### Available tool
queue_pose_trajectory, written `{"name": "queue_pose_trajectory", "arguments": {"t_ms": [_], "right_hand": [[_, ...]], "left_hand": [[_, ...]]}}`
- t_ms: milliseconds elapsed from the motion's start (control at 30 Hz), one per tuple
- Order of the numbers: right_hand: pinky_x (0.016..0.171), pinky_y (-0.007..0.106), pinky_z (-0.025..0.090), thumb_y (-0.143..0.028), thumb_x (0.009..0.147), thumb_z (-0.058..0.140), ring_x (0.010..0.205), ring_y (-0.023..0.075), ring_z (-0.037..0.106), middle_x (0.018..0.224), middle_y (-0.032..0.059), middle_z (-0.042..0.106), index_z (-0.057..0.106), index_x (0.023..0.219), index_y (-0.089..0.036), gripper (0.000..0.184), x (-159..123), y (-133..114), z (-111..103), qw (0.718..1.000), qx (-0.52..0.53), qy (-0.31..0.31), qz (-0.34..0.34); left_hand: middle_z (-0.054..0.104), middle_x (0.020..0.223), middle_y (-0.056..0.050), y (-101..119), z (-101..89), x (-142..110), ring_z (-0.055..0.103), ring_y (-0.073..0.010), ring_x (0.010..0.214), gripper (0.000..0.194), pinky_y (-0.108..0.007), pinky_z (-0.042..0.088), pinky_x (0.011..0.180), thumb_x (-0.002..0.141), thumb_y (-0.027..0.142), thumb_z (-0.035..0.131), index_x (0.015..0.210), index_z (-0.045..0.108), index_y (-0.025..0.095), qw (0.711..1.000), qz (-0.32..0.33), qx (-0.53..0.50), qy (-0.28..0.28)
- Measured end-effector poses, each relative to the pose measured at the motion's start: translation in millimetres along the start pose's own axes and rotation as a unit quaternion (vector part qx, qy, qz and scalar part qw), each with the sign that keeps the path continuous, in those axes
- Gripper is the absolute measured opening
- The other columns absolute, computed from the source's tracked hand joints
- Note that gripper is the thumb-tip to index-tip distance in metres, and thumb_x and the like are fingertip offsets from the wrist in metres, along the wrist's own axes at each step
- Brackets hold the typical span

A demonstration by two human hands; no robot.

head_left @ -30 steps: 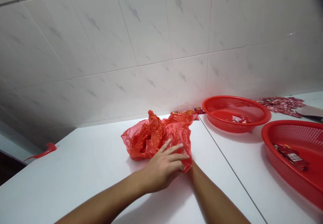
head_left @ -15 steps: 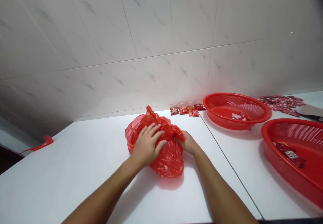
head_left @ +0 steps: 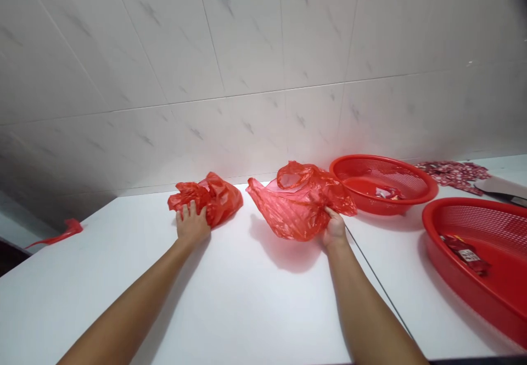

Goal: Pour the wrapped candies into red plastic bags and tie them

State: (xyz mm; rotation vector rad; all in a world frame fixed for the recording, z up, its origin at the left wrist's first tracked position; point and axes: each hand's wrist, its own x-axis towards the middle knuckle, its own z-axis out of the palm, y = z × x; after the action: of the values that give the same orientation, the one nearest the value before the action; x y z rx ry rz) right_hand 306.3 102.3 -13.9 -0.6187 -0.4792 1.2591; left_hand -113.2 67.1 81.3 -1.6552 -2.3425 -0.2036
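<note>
My left hand (head_left: pixel 192 223) presses on the lower edge of a crumpled red plastic bag (head_left: pixel 214 199), its fingers slightly spread. To the right, my right hand (head_left: pixel 334 229) grips the edge of a second, looser red plastic bag (head_left: pixel 298 203). That bag's thin, ribbed film is spread on the white table (head_left: pixel 247 310), with a loop of handle standing up at its top. The two bags lie apart. Any small packets behind them are hidden.
A red mesh basket (head_left: pixel 362 162) with a few packets inside stands just beyond the right bag. A larger red basket (head_left: pixel 432 250) holds a red packet at the right edge. Printed red packets (head_left: pixel 453 174) lie behind it, and a red plastic scrap (head_left: pixel 61 233) sits far left.
The single red mass between my hands is now two separate bags. My left hand has moved left with one, and my right hand has moved right with the other, which now hides the small packets.
</note>
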Motion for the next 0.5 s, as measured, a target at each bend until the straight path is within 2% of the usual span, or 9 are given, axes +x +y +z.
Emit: {"name": "queue_pose_trajectory", "arguments": {"t_ms": [67, 133, 200, 233, 267, 300, 333, 400, 500], "right_hand": [[0.092, 0.047, 0.065, -0.039, 0.076, 0.072, 0.105, 0.0282, 0.076, 0.101, 0.0071, 0.080, 0.071, 0.097, -0.022, 0.027, -4.2, 0.8, 4.4, 1.000, 0.013, -0.004, 0.017], [0.094, 0.049, 0.064, -0.039, 0.077, 0.075, 0.109, 0.0294, 0.075, 0.105, 0.0079, 0.080, 0.072, 0.100, -0.022, 0.029, -9.1, 3.6, 11.1, 0.999, 0.024, -0.027, 0.036], [0.096, 0.050, 0.064, -0.039, 0.078, 0.078, 0.112, 0.0304, 0.075, 0.109, 0.0085, 0.080, 0.073, 0.102, -0.022, 0.030, -15.7, 8.1, 19.1, 0.996, 0.024, -0.067, 0.058], [0.096, 0.050, 0.063, -0.039, 0.078, 0.079, 0.113, 0.0309, 0.074, 0.111, 0.0087, 0.080, 0.073, 0.104, -0.022, 0.031, -20.1, 10.5, 23.3, 0.993, 0.017, -0.090, 0.070], [0.096, 0.050, 0.063, -0.039, 0.078, 0.081, 0.114, 0.0315, 0.074, 0.113, 0.0090, 0.080, 0.074, 0.105, -0.022, 0.033, -25.1, 12.6, 27.4, 0.990, 0.006, -0.114, 0.084], [0.096, 0.051, 0.063, -0.040, 0.078, 0.082, 0.115, 0.0324, 0.074, 0.114, 0.0094, 0.079, 0.074, 0.107, -0.022, 0.035, -30.8, 14.2, 31.0, 0.985, -0.009, -0.139, 0.100], [0.096, 0.052, 0.063, -0.040, 0.077, 0.083, 0.115, 0.0333, 0.073, 0.115, 0.0100, 0.079, 0.074, 0.111, -0.022, 0.039, -36.7, 15.0, 34.0, 0.979, -0.027, -0.167, 0.117], [0.095, 0.054, 0.062, -0.040, 0.075, 0.086, 0.115, 0.0349, 0.073, 0.118, 0.0108, 0.078, 0.073, 0.118, -0.022, 0.049, -47.8, 14.2, 37.4, 0.961, -0.071, -0.226, 0.144], [0.096, 0.055, 0.061, -0.040, 0.068, 0.089, 0.116, 0.0358, 0.072, 0.120, 0.0106, 0.078, 0.072, 0.121, -0.023, 0.058, -57.6, 10.2, 35.9, 0.932, -0.128, -0.294, 0.166]], "left_hand": [[0.026, 0.173, -0.023, -7.9, -8.1, 7.0, 0.015, -0.0487, 0.160, 0.070, -0.067, 0.011, 0.127, 0.077, 0.030, 0.064, 0.144, 0.061, 0.012, 1.000, -0.012, -0.012, 0.023], [0.023, 0.174, -0.023, -3.3, -21.2, 4.5, 0.009, -0.0461, 0.162, 0.063, -0.065, 0.011, 0.129, 0.084, 0.028, 0.058, 0.143, 0.060, 0.008, 0.994, 0.002, -0.045, 0.094], [0.032, 0.171, -0.020, 15.2, -33.9, -9.6, 0.016, -0.0378, 0.162, 0.052, -0.056, 0.016, 0.132, 0.093, 0.028, 0.049, 0.141, 0.060, 0.009, 0.978, 0.053, -0.106, 0.174], [0.041, 0.166, -0.017, 28.7, -38.5, -20.4, 0.027, -0.0314, 0.160, 0.048, -0.049, 0.023, 0.131, 0.098, 0.031, 0.045, 0.139, 0.060, 0.012, 0.970, 0.085, -0.130, 0.188], [0.053, 0.156, -0.017, 44.0, -41.4, -32.6, 0.041, -0.0278, 0.153, 0.044, -0.044, 0.031, 0.129, 0.101, 0.033, 0.043, 0.136, 0.061, 0.013, 0.954, 0.142, -0.190, 0.183], [0.062, 0.147, -0.016, 60.0, -42.6, -45.4, 0.051, -0.0263, 0.145, 0.043, -0.043, 0.038, 0.125, 0.103, 0.037, 0.043, 0.135, 0.061, 0.015, 0.934, 0.207, -0.248, 0.153], [0.066, 0.143, -0.013, 75.8, -41.9, -57.8, 0.055, -0.0261, 0.141, 0.041, -0.045, 0.040, 0.124, 0.104, 0.040, 0.044, 0.134, 0.061, 0.018, 0.916, 0.260, -0.281, 0.118], [0.068, 0.140, -0.011, 103.1, -35.8, -79.2, 0.052, -0.0292, 0.145, 0.041, -0.056, 0.028, 0.129, 0.105, 0.043, 0.046, 0.136, 0.061, 0.020, 0.896, 0.331, -0.287, 0.068], [0.064, 0.146, -0.014, 127.4, -18.8, -99.0, 0.043, -0.0382, 0.151, 0.056, -0.071, 0.006, 0.129, 0.100, 0.053, 0.056, 0.145, 0.055, 0.019, 0.901, 0.348, -0.257, 0.040]]}}
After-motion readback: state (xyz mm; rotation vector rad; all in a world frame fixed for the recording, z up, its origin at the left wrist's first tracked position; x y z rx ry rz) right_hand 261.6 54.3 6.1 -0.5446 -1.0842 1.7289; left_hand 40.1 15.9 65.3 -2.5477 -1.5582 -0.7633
